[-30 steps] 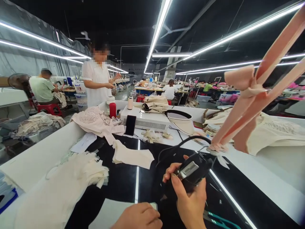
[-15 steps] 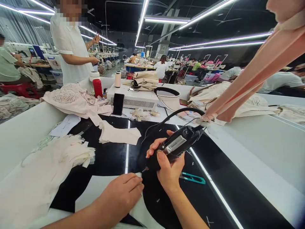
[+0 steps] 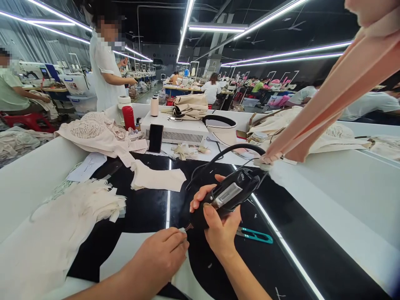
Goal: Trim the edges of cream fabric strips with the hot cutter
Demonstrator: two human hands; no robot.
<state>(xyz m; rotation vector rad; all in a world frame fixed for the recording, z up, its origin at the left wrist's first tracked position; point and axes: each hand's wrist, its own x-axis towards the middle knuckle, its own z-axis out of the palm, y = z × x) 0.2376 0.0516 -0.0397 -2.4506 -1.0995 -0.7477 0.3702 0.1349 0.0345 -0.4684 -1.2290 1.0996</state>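
My right hand (image 3: 220,229) is wrapped round a black corded hand tool (image 3: 229,193) with a silvery label plate, its kind not clear. A pinkish fabric strap (image 3: 315,108) is tied to the tool's upper end. The short metal tip (image 3: 189,226) points down and left, right by my left fingertips. My left hand (image 3: 161,256) is closed in a pinch on a pale fabric piece (image 3: 185,277), of which a small end pokes out at the tip. Just beyond my right wrist lie teal thread snips (image 3: 256,235), partly hidden.
Pale fabric pieces (image 3: 53,241) are heaped at left. A cream cut piece (image 3: 158,177), lace garments (image 3: 90,129), a phone (image 3: 155,138) and a white box (image 3: 175,129) stand farther back. White side walls (image 3: 353,196) border the black tabletop. Several people work beyond.
The tool has dipped slightly left, so its metal tip now meets the fabric end at my left fingertips. The standing person in white has shifted a little to the right.
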